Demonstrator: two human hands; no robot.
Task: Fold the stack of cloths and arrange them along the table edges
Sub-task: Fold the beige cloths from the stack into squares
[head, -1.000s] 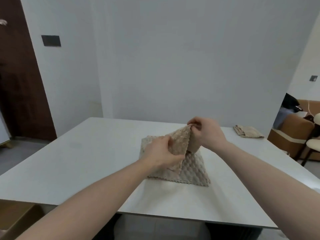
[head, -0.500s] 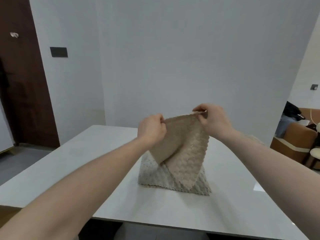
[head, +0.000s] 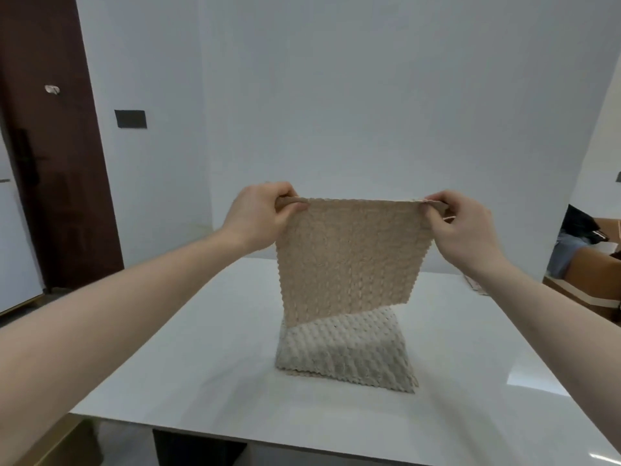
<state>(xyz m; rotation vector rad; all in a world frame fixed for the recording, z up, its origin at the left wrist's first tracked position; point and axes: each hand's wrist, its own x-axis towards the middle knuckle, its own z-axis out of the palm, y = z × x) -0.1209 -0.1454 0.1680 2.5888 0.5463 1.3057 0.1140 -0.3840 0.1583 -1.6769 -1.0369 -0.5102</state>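
A beige waffle-textured cloth (head: 349, 253) hangs spread flat in the air above the table. My left hand (head: 260, 213) pinches its top left corner and my right hand (head: 462, 227) pinches its top right corner. Below it, a stack of pale cloths (head: 346, 351) lies in the middle of the white table (head: 201, 364). The hanging cloth's lower left corner reaches down to the stack and hides its back part. A folded beige cloth (head: 475, 285) peeks out behind my right forearm near the table's far right edge.
A dark brown door (head: 57, 156) stands at the left, with a black wall plate (head: 130, 118) beside it. Brown furniture with dark items on it (head: 591, 260) sits at the right beyond the table. A white wall rises behind the table.
Both hands have lifted the top cloth off the stack and moved apart, stretching it from a bunched fold into a flat hanging sheet. The view has tilted up.
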